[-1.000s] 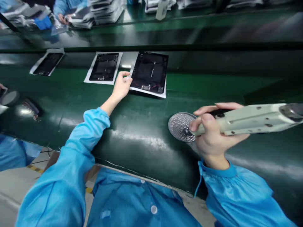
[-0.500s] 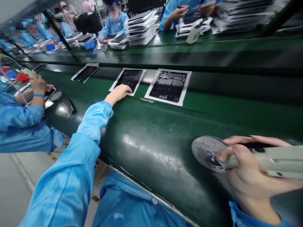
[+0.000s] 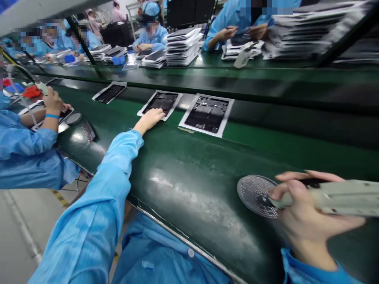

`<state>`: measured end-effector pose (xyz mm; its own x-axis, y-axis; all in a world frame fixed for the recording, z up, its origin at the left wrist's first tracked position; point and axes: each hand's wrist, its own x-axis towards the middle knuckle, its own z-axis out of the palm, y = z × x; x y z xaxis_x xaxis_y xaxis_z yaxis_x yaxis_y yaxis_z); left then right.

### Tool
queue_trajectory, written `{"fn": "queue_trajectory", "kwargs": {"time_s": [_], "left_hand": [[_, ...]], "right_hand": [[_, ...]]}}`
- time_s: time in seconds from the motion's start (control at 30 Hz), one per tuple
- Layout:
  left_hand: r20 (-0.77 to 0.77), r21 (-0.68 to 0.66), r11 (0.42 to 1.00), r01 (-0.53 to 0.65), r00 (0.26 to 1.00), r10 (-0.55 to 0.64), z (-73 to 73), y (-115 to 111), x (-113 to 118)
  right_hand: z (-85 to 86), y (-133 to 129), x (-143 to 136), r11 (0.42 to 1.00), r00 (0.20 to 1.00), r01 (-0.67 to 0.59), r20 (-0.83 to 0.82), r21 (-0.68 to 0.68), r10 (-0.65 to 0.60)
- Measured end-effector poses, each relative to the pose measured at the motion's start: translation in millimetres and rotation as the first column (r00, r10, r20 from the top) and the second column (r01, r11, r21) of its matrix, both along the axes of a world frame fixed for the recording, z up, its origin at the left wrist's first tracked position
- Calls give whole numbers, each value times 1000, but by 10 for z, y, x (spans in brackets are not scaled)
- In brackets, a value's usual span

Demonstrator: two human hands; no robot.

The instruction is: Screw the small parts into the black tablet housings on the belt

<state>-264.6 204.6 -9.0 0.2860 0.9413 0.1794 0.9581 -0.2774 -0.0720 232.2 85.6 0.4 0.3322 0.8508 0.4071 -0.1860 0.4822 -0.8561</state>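
Observation:
My left hand (image 3: 152,117) reaches forward, its curled fingers over the near edge of a black tablet-shaped panel (image 3: 163,101) on a white sheet. Whether the thumb is under the edge is hidden. Just right of it, a second black panel (image 3: 206,114) with small parts fitted lies on its own white sheet (image 3: 184,121). My right hand (image 3: 304,215) is wrapped round a pale electric screwdriver (image 3: 346,195), slightly blurred. The driver's front end is over a round dish with a grid of small holes (image 3: 254,193); its tip is hard to make out.
The green worktop (image 3: 189,169) has a raised ledge behind it, bearing stacks of sheeted panels (image 3: 183,47) and another screwdriver (image 3: 242,57). A third panel (image 3: 110,94) lies further left. A co-worker's hand (image 3: 53,103) holds a screwdriver at the left, near a dark curved object (image 3: 89,132).
The view has shifted slightly. The right-hand panel sits a little closer to my left hand, which stays at the same panel. My right hand still holds the screwdriver at the dish.

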Motion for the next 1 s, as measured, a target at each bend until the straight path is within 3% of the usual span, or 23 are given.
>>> {"fn": "queue_trajectory", "kwargs": {"time_s": [0.17, 0.33, 0.47, 0.57, 0.63, 0.73, 0.87, 1.0], "left_hand": [[112, 122, 990, 67, 990, -81, 104, -230, 139], [197, 189, 943, 275, 930, -310, 32, -868, 582], [257, 262, 847, 463, 813, -523, -14, -1387, 955], [249, 321, 739, 593, 700, -670, 6, -1629, 1258], [244, 343, 677, 651, 634, -733, 22, -1726, 1494], [259, 308, 633, 710, 578, -774, 3, -1795, 1862], [220, 243, 610, 754, 570, -792, -85, -1791, 2236], [224, 174, 629, 757, 592, -774, -109, -1749, 2344]], "right_hand": [[11, -35, 21, 998, 998, -62, 30, 9, 62], [1, -41, 36, 994, 992, -111, 55, 10, 110], [-62, -6, 30, 992, 989, -126, 83, 14, 124], [-107, 17, 20, 992, 988, -124, 93, 31, 120], [-124, 23, 13, 991, 988, -130, 94, 38, 126], [-135, 26, 7, 988, 985, -148, 91, 45, 143], [-151, 37, 8, 985, 983, -166, 89, 51, 161], [-169, 43, 6, 983, 981, -175, 95, 52, 170]]}}
